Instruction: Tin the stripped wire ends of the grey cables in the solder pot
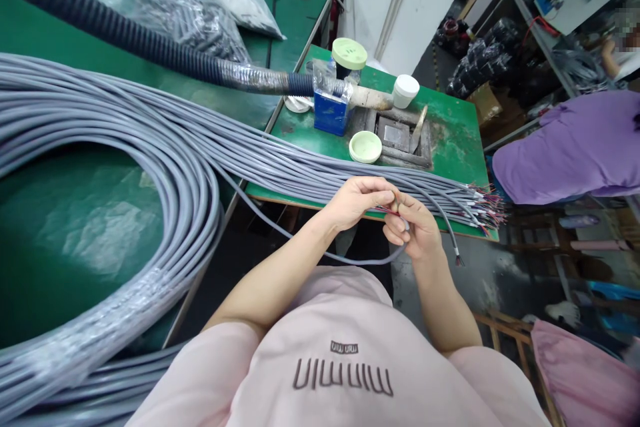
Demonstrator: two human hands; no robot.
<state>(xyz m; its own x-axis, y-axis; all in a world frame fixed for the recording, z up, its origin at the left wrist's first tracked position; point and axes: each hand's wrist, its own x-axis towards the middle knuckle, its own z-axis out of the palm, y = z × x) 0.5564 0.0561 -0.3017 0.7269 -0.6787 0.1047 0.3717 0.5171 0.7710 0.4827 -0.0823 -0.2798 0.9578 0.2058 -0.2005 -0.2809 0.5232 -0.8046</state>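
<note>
My left hand and my right hand meet in front of my chest at the bench edge. Between them is the end of one grey cable, which loops down below my hands and back to the left. Thin red and dark wires show at the fingers of my left hand, which pinch them. My right hand is closed around the cable end; the exact grip is partly hidden by fingers. Just beyond my hands lies a thick bundle of grey cables, its stripped ends fanning out coloured wires on the right.
A solder pot is set in the green bench behind the bundle, near a pale green lid, a white cup and a blue box. A black corrugated hose crosses above. A person in purple is at right.
</note>
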